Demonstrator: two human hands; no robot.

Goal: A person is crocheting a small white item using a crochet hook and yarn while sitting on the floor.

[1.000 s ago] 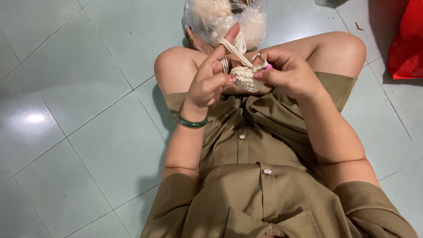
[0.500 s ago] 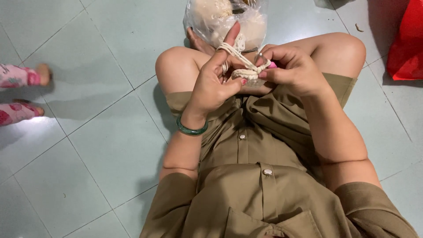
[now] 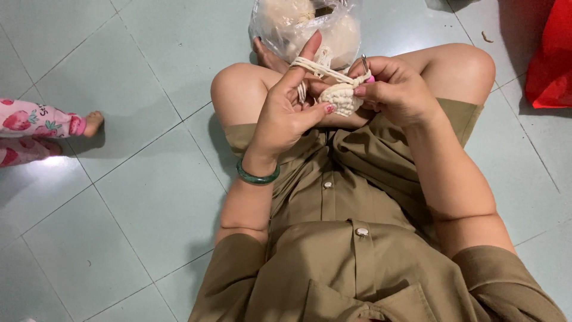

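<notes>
Since the earlier frame, a small foot (image 3: 90, 123) in strawberry-print pyjamas (image 3: 36, 119) has been brought further in at the left edge, and the left forefinger has been raised with the yarn (image 3: 322, 67) stretched over it. Pale green tiles (image 3: 119, 226) are seen under the seated person, whose olive dress (image 3: 345, 250) covers the lap. A green bangle (image 3: 257, 176) is worn on the left wrist. The left hand (image 3: 286, 113) is closed on the crochet piece (image 3: 342, 98): the piece is pinched by thumb and lower fingers while the cream strands are tensioned over the raised forefinger. The piece, small and ribbed, is held above the knees, between both hands. The right hand (image 3: 396, 89) is clenched around a hook (image 3: 364, 62), of which only the metal end is seen above the fingers; its tip is hidden. Behind the hands, a clear bag (image 3: 307, 27) of cream yarn balls is set on the floor, touching a foot. A red bag (image 3: 548, 59) is seen at the right edge. A stitch is judged to be under way; the next move calls for the yarn to be caught by the hook and drawn through a loop, with even tension kept by the left forefinger.
</notes>
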